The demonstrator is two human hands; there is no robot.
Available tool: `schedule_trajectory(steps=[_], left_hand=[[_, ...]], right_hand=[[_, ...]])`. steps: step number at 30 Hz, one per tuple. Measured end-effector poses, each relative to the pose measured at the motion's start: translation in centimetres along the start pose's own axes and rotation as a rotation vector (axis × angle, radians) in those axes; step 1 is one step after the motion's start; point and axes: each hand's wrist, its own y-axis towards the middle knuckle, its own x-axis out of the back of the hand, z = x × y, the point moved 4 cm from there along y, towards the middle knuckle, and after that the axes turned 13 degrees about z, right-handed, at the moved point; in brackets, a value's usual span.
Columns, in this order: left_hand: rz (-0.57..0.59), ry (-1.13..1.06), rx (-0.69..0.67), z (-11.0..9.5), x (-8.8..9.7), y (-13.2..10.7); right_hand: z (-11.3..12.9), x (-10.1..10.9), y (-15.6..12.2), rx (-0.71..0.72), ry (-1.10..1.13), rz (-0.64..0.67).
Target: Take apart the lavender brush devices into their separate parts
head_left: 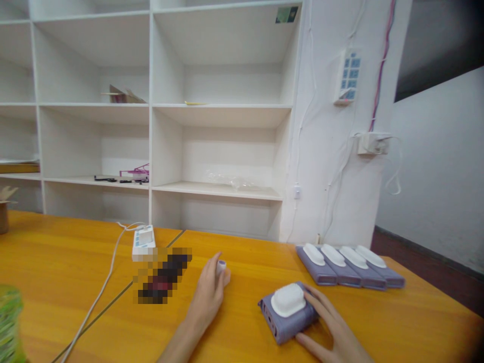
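My right hand (330,322) has its thumb and fingers around the right side of a purple box-shaped device (291,322), which rests on the table. On top of the device sits a rounded white moulded piece (288,299); dark openings show in its near left side. Farther left, my left hand (207,292) is closed around a small white piece with a purple end (221,264), which pokes out between thumb and fingers. Most of that piece is hidden, so its kind cannot be made out.
Several like purple devices (333,277) with white tops stand in a row at the back right. A white power strip (144,242) with a cable, a pixelated dark object (166,277) and a green-yellow item (10,322) are on the left. White shelves (223,190) stand behind the table (234,333).
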Motion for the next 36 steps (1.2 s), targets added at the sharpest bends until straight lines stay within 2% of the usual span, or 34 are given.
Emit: schedule_trajectory(steps=[7, 15, 23, 36], left_hand=[[-0.045, 0.012, 0.000, -0.44, 0.65, 0.06], [-0.079, -0.001, 0.051, -0.36, 0.94, 0.10], [-0.036, 0.027, 0.036, 0.09, 0.42, 0.22], [-0.017, 0.109, 0.079, -0.09, 0.73, 0.11]], right_hand=[[-0.40, -0.32, -0.08, 0.023, -0.008, -0.022], [0.16, 0.12, -0.20, -0.012, -0.003, 0.010], [0.09, 0.04, -0.11, -0.013, -0.003, 0.002], [0.10, 0.10, -0.32, -0.015, 0.038, 0.005]])
